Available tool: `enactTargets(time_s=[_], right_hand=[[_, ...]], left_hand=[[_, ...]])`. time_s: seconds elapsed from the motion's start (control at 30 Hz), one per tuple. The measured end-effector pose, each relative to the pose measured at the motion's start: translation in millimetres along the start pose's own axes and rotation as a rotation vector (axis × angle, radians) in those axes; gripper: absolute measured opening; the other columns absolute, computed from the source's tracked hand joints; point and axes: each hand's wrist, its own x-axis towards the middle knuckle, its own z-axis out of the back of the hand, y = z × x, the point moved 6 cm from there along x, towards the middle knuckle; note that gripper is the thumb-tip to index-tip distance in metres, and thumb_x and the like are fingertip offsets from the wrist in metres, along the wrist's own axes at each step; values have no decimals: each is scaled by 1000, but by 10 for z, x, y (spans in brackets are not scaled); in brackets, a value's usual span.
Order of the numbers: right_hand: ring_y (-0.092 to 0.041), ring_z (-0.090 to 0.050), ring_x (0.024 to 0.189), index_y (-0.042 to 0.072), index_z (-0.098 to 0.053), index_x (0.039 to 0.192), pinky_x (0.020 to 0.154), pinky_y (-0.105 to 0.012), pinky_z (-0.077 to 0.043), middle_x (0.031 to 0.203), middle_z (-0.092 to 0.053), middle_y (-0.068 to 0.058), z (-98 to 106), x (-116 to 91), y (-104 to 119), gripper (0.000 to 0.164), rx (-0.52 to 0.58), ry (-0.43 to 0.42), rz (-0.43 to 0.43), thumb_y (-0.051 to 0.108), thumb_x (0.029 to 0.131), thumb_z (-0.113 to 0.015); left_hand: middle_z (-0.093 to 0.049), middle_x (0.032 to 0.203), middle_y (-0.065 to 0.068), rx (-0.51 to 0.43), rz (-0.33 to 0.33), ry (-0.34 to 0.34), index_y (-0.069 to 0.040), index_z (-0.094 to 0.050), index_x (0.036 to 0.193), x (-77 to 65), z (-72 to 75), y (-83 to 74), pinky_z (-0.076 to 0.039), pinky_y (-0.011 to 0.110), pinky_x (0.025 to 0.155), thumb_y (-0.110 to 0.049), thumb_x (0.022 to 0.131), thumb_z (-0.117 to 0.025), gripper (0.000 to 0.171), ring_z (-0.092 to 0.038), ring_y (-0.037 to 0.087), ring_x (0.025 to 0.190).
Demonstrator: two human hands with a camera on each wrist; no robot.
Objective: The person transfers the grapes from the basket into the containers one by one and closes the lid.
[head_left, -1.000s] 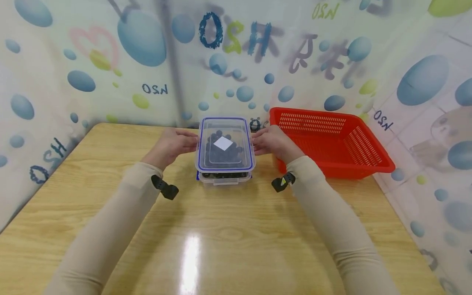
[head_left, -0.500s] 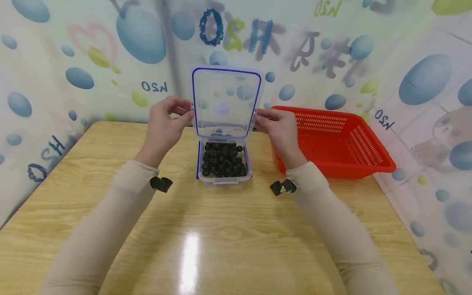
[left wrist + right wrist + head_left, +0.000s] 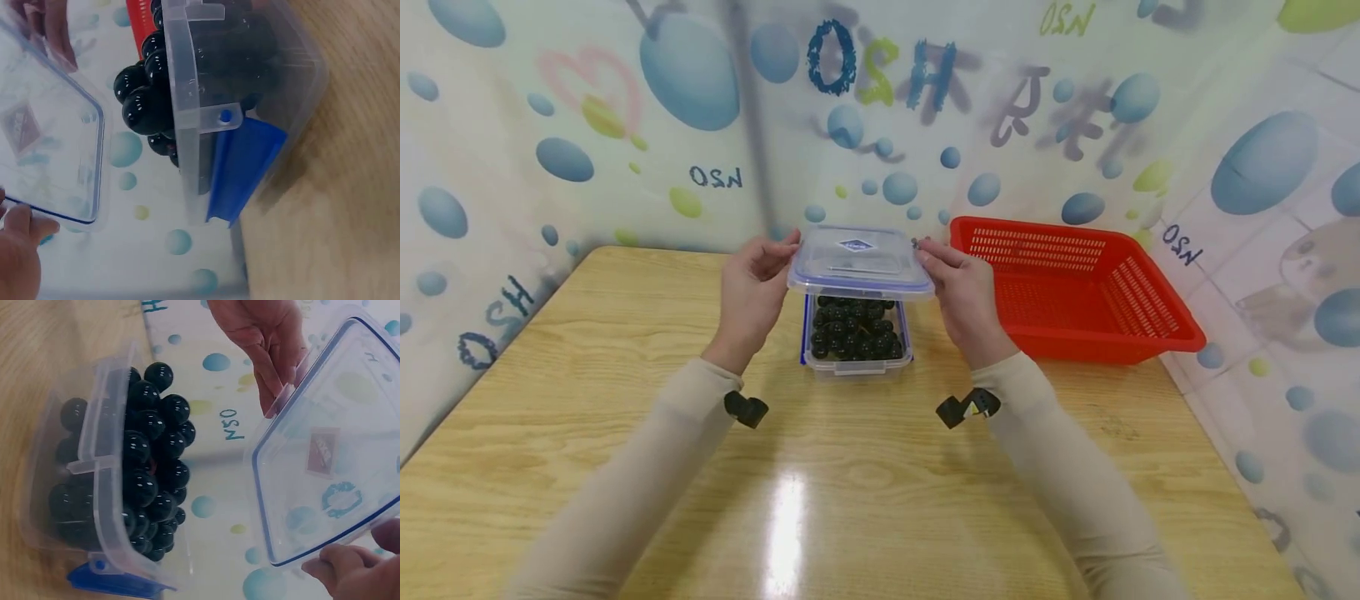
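A clear plastic box (image 3: 853, 369) stands on the table, holding a bunch of shiny dark grapes (image 3: 850, 329) that rises above its rim in the wrist views. Its blue side clips (image 3: 247, 169) hang down. Over the back part of the box, the clear lid (image 3: 861, 258) with a blue seal and a small label is held up, tilted. My left hand (image 3: 752, 292) pinches the lid's left edge between thumb and fingers. On the opposite edge, my right hand (image 3: 966, 296) pinches it likewise. The right wrist view shows a gap between lid and grapes.
Just right of my right hand sits a red plastic basket (image 3: 1075, 346) with slotted walls. A wooden table (image 3: 865, 500) carries everything, and a patterned curtain (image 3: 625, 167) hangs right behind it.
The lid first lay over the box, then was lifted nearly upright behind the grapes. Now both hands have brought it lower and flatter over the box's back part. Box and basket stayed put.
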Motion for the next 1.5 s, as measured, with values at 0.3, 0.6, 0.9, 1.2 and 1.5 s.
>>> enactTargets(time_s=[0.3, 0.6, 0.9, 1.2, 1.5], right_hand=[[-21, -55, 122, -2, -57, 134, 99, -31, -44, 136, -58, -9, 67, 19, -253, 34, -224, 74, 12, 2, 100, -55], [-16, -54, 124, -1, -61, 130, 99, -28, -43, 134, -59, -7, 109, 112, -592, 33, -462, 54, 46, 3, 98, -60], [-18, -50, 129, 1, -55, 136, 103, -29, -40, 140, -54, -7, 149, 188, -736, 40, -535, 86, -12, 4, 97, -61], [-15, -46, 131, 1, -54, 137, 105, -26, -37, 142, -52, -5, 145, 267, -798, 42, -575, 86, 13, 7, 97, -63], [-14, -42, 134, 5, -50, 141, 106, -27, -35, 147, -46, -4, 147, 258, -843, 46, -625, 116, -29, 11, 98, -63]], left_hand=[[-40, 150, 13, 84, 160, 264, 7, -47, 140, -132, -39, 238, -38, 28, 105, -8, 102, -54, 42, -40, 22, 136], [-34, 153, 12, 205, 319, 371, 5, -37, 146, -197, -17, 663, -32, 33, 108, -6, 100, -58, 52, -34, 21, 139], [-31, 154, 16, 244, 325, 391, 9, -37, 144, -186, -52, 789, -34, 31, 107, -2, 97, -61, 54, -36, 25, 137], [-26, 156, 12, 345, 343, 436, 9, -35, 145, -138, -85, 771, -32, 30, 108, -6, 98, -60, 55, -33, 23, 139], [-23, 157, 11, 477, 367, 501, 7, -33, 146, -155, -67, 784, -34, 35, 108, -12, 99, -61, 58, -36, 29, 137]])
